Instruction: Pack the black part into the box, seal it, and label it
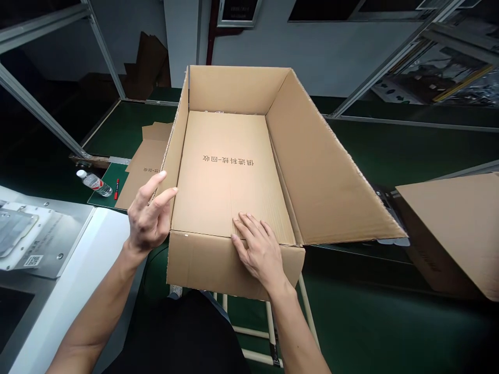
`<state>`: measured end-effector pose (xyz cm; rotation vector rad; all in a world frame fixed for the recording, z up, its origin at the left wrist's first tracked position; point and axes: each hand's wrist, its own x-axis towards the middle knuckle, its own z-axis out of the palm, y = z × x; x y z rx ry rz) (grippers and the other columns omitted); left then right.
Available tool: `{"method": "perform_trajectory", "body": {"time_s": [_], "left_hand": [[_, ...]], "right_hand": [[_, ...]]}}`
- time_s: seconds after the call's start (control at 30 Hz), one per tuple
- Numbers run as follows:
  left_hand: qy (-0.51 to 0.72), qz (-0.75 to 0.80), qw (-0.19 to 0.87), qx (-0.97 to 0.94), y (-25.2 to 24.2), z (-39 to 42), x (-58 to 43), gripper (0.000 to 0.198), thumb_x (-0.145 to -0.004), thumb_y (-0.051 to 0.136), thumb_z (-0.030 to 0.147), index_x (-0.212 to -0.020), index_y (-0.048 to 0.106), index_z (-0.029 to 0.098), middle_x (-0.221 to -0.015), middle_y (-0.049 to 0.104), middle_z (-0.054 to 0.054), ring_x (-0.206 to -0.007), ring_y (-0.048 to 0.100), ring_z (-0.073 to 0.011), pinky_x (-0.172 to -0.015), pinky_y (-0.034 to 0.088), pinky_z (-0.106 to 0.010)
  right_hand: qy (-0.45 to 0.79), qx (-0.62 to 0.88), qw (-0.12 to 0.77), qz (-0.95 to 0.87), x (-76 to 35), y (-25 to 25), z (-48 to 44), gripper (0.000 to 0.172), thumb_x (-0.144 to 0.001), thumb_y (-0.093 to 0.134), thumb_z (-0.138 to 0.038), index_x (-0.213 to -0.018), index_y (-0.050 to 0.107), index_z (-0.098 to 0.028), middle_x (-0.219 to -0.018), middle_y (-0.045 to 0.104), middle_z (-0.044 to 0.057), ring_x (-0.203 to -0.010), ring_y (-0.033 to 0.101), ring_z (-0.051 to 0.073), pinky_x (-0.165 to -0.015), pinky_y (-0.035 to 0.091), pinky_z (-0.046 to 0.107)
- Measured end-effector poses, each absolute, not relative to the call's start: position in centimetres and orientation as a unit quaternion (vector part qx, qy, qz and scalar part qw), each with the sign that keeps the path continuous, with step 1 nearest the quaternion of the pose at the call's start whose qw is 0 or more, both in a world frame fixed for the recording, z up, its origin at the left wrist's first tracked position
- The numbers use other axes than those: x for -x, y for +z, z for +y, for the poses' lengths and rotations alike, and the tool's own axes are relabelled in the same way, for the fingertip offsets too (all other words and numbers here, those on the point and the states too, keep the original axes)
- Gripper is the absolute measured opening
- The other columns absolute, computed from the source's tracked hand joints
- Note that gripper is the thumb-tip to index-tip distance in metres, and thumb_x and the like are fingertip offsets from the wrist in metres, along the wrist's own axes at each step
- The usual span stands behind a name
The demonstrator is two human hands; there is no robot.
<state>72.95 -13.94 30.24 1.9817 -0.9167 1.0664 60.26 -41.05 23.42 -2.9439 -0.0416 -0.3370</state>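
R fingers (252,228) on cardbd panel (224,189) — L fingers (148,190) at box (335,176) edge.

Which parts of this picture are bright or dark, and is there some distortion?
Head view: the open brown cardboard box is well lit, the black print inside sharp; the smooth white machine casing is bright; the left background is near-black; outer parts look stretched, probably wide-angle.

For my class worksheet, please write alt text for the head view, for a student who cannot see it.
A person's right hand rests on the near edge of an open cardboard box, with the left hand at the box's left wall. Printed characters run across the cardboard inside; a plastic bottle and a red pen are to the left.
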Motion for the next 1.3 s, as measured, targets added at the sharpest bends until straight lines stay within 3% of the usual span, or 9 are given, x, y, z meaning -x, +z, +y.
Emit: {"method": "perform_trajectory", "body": {"time_s": [0.13, 0.27, 0.43, 0.57, 0.77, 0.87, 1.03, 1.17, 1.3], "left_hand": [[0.401, -0.353, 0.345, -0.772, 30.2, -13.6, -73.0, 0.038, -0.098, 0.057, 0.003, -0.126, 0.069, 0.025, -0.154, 0.06, -0.008, -0.127, 0.07, -0.0232, -0.09, 0.064, -0.034], [0.403, -0.357, 0.339, -0.771, 30.0, -13.0, -73.1, 0.038, -0.096, 0.059, 0.001, -0.124, 0.07, 0.025, -0.154, 0.06, -0.008, -0.125, 0.071, -0.0235, -0.087, 0.063, -0.032], [0.405, -0.365, 0.346, -0.763, 30.0, -13.1, -73.2, 0.041, -0.094, 0.062, 0.0, -0.124, 0.071, 0.026, -0.156, 0.06, -0.008, -0.122, 0.072, -0.0229, -0.087, 0.063, -0.032], [0.415, -0.368, 0.337, -0.761, 30.2, -12.9, -73.2, 0.04, -0.093, 0.063, 0.0, -0.122, 0.072, 0.025, -0.155, 0.061, -0.008, -0.125, 0.071, -0.0244, -0.089, 0.063, -0.032], [0.386, -0.377, 0.344, -0.768, 30.4, -12.0, -73.0, 0.029, -0.097, 0.064, 0.008, -0.12, 0.072, 0.025, -0.155, 0.061, -0.009, -0.124, 0.072, -0.0244, -0.081, 0.06, -0.029], [0.363, -0.385, 0.361, -0.768, 30.5, -12.0, -73.0, 0.024, -0.107, 0.055, 0.027, -0.124, 0.072, 0.025, -0.154, 0.061, -0.01, -0.123, 0.071, -0.0238, -0.087, 0.059, -0.032], [0.356, -0.416, 0.373, -0.749, 30.6, -11.3, -73.6, 0.061, -0.112, 0.023, 0.058, -0.131, 0.07, 0.023, -0.152, 0.062, -0.013, -0.134, 0.065, -0.0274, -0.101, 0.056, -0.039], [0.367, -0.422, 0.356, -0.749, 30.4, -10.1, -74.1, 0.064, -0.11, 0.023, 0.063, -0.136, 0.067, 0.023, -0.149, 0.064, -0.016, -0.133, 0.066, -0.0297, -0.102, 0.055, -0.042], [0.392, -0.407, 0.348, -0.748, 30.1, -10.2, -74.3, 0.043, -0.108, 0.05, 0.047, -0.146, 0.057, 0.027, -0.145, 0.066, -0.015, -0.128, 0.068, -0.0289, -0.101, 0.056, -0.042]], "right_hand": [[-0.173, 0.981, 0.091, -0.011, -58.3, 23.0, -40.5, 0.058, -0.109, 0.038, -0.049, -0.154, 0.055, -0.016, -0.163, 0.051, 0.016, -0.155, 0.043, 0.032, -0.129, 0.035, 0.057], [-0.204, 0.975, 0.069, -0.054, -53.3, 20.7, -37.8, 0.091, -0.092, 0.063, -0.072, -0.164, 0.04, -0.02, -0.166, 0.046, 0.018, -0.156, 0.039, 0.039, -0.129, 0.033, 0.066], [-0.142, 0.988, -0.024, -0.061, -49.3, 17.1, -34.8, 0.089, -0.094, 0.065, -0.018, -0.171, 0.023, -0.031, -0.169, 0.042, 0.012, -0.159, 0.037, 0.035, -0.124, 0.043, 0.063], [-0.147, 0.986, -0.007, -0.074, -48.4, 18.7, -34.4, 0.092, -0.087, 0.058, -0.01, -0.171, 0.026, -0.029, -0.168, 0.044, 0.016, -0.158, 0.038, 0.036, -0.121, 0.047, 0.06], [-0.172, 0.967, 0.026, -0.185, -46.9, 27.9, -37.8, 0.081, -0.085, 0.061, -0.036, -0.161, 0.046, -0.011, -0.146, 0.067, 0.016, -0.138, 0.061, 0.034, -0.115, 0.056, 0.054], [-0.232, 0.965, -0.002, -0.124, -48.2, 32.6, -42.0, 0.082, -0.083, 0.057, -0.022, -0.164, 0.043, -0.016, -0.136, 0.073, 0.012, -0.126, 0.069, 0.033, -0.116, 0.054, 0.055], [-0.23, 0.969, 0.006, -0.088, -53.4, 37.9, -47.6, 0.059, -0.099, 0.057, -0.044, -0.154, 0.056, -0.024, -0.143, 0.07, 0.008, -0.131, 0.067, 0.031, -0.113, 0.057, 0.051], [-0.238, 0.971, -0.014, -0.035, -58.7, 38.1, -49.9, 0.077, -0.096, 0.05, -0.079, -0.144, 0.064, -0.02, -0.138, 0.071, 0.016, -0.132, 0.065, 0.036, -0.11, 0.056, 0.052], [-0.259, 0.964, -0.042, 0.043, -63.9, 33.6, -50.5, 0.085, -0.095, 0.053, -0.079, -0.145, 0.062, -0.011, -0.14, 0.067, 0.025, -0.138, 0.058, 0.043, -0.116, 0.046, 0.063]]}}
